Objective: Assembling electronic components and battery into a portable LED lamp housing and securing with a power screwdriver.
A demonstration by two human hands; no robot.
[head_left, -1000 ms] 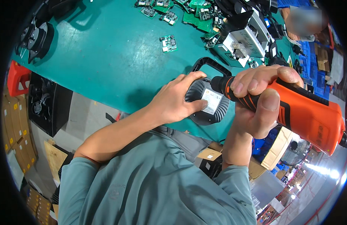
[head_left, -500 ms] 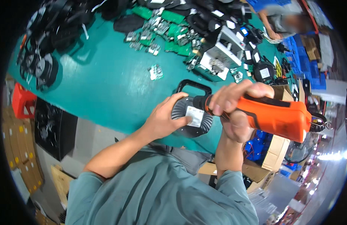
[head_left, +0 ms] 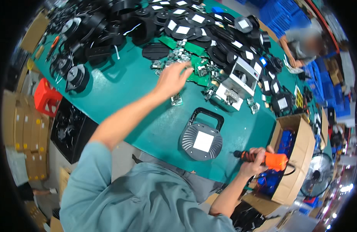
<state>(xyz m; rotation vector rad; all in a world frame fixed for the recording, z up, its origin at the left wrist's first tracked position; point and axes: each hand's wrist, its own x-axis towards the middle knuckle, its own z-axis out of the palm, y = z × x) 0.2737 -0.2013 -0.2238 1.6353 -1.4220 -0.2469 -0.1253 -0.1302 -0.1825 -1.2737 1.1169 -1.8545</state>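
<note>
My left hand (head_left: 172, 80) is stretched over the table beside a cluster of small circuit boards (head_left: 179, 56). Its fingers are apart and nothing shows in them. A single small board (head_left: 177, 100) lies just below that hand. In my right hand (head_left: 252, 165) is an orange-and-black power screwdriver (head_left: 276, 161), held low over the table with its tip pointing left. Between my arms a round black ribbed housing (head_left: 203, 142) with a loop handle and a white label lies flat, touched by neither hand.
A silver metal fixture (head_left: 240, 79) stands beyond the housing. Several black labelled housings (head_left: 198, 19) crowd the far side, and black speaker-like parts (head_left: 76, 75) the left. An open cardboard box (head_left: 296, 164) with blue contents stands at right. Another person (head_left: 302, 48) works at far right.
My left hand has let go of the housing and moved up to the circuit boards. My right hand has lifted the screwdriver off the housing and carried it down to the right.
</note>
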